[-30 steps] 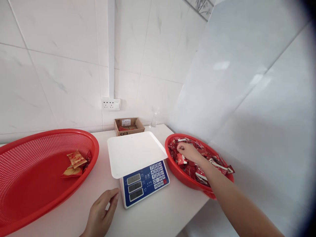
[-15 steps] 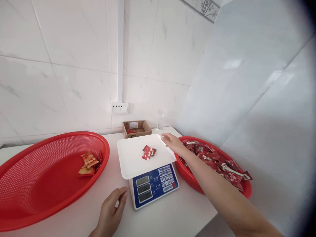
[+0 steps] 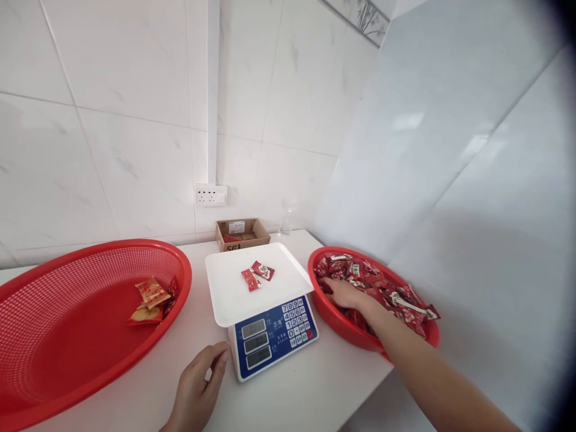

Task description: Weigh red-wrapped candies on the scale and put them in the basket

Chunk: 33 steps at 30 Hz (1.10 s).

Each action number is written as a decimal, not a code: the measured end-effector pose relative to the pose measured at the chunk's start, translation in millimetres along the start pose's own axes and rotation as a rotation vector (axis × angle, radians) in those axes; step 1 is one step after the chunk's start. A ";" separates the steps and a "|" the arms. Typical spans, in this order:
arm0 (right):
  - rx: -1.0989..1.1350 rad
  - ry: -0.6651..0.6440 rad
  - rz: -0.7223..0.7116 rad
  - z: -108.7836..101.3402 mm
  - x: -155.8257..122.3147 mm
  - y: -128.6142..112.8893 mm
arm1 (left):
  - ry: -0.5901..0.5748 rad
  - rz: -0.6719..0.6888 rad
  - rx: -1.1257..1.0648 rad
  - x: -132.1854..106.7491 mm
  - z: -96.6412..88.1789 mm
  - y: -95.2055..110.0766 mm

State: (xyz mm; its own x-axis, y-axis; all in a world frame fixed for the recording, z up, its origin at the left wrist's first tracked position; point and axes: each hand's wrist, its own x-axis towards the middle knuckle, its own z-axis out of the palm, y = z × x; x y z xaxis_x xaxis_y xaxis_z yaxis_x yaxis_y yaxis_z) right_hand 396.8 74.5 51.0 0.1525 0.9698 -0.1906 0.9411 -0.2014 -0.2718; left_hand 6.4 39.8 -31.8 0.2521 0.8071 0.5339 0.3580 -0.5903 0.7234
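Note:
My right hand [image 3: 345, 294] reaches into the right red basket [image 3: 355, 343], among small red snack packets [image 3: 375, 282]. Its fingers look stretched and apart, with the tips partly hidden by the packets. To the left of it is a digital scale [image 3: 274, 336] with a white tray [image 3: 229, 300]. Two small packets [image 3: 251, 279] lie close together on that tray, one bright red and one dark red with a white label. My left hand [image 3: 200, 381] rests by the scale's lower left corner, fingers curled in and thumb near the index finger, with nothing visible in it.
A large red perforated basket [image 3: 90, 342] stands at the left, with a few packets [image 3: 150, 300] at its right side. Behind the scale are a small cardboard box [image 3: 243, 235] and a clear plastic object [image 3: 285, 222]. The tiled wall [image 3: 148, 168] carries a socket [image 3: 210, 195].
My right hand has moved from the tray's right edge down into the right basket. The packets on the tray now lie side by side instead of overlapping. My left hand has hardly moved.

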 end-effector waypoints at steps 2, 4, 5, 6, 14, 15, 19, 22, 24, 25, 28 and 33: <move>0.042 -0.011 0.000 2.4 1.8 2.8 | -0.012 -0.011 -0.004 0.8 -0.3 1.0; 0.081 -0.005 0.006 4.7 5.4 4.0 | -0.022 -0.025 -0.011 1.2 -0.1 1.8; 0.093 0.009 0.017 6.4 7.8 3.9 | -0.024 -0.032 -0.016 1.2 0.2 1.9; 0.101 0.029 0.033 8.4 10.4 3.2 | -0.025 -0.038 -0.019 1.0 0.6 1.8; 0.138 0.171 0.143 12.7 25.1 -0.6 | -0.039 -0.065 -0.032 -1.1 1.9 0.7; 0.147 0.184 0.148 9.5 24.1 0.7 | -0.038 -0.067 -0.034 -0.9 1.8 0.9; 0.251 0.218 0.168 -7.5 13.6 5.3 | -0.029 -0.077 -0.058 0.4 2.2 1.9; 0.364 0.221 0.158 -21.3 4.2 5.9 | -0.016 -0.086 -0.067 0.7 2.7 1.9; 0.408 0.251 0.147 -29.5 -0.3 5.6 | -0.009 -0.099 -0.071 0.5 2.6 1.4; 0.422 0.274 0.145 -33.0 -1.9 5.5 | -0.007 -0.107 -0.073 0.2 2.4 1.0; 0.461 0.340 0.168 -40.0 -4.7 5.5 | -0.014 -0.132 -0.078 -0.6 2.1 -0.1; 0.490 0.432 0.191 -43.6 -3.8 -2.2 | -0.025 -0.135 -0.073 -0.8 1.3 1.0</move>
State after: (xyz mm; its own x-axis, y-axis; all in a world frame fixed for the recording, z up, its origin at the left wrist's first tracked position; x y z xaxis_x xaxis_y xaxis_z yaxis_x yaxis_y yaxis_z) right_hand 407.3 77.3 93.4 0.5054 0.8583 0.0888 0.6559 -0.3153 -0.6858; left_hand 7.7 38.7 -32.1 0.2287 0.8787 0.4190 0.3245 -0.4746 0.8182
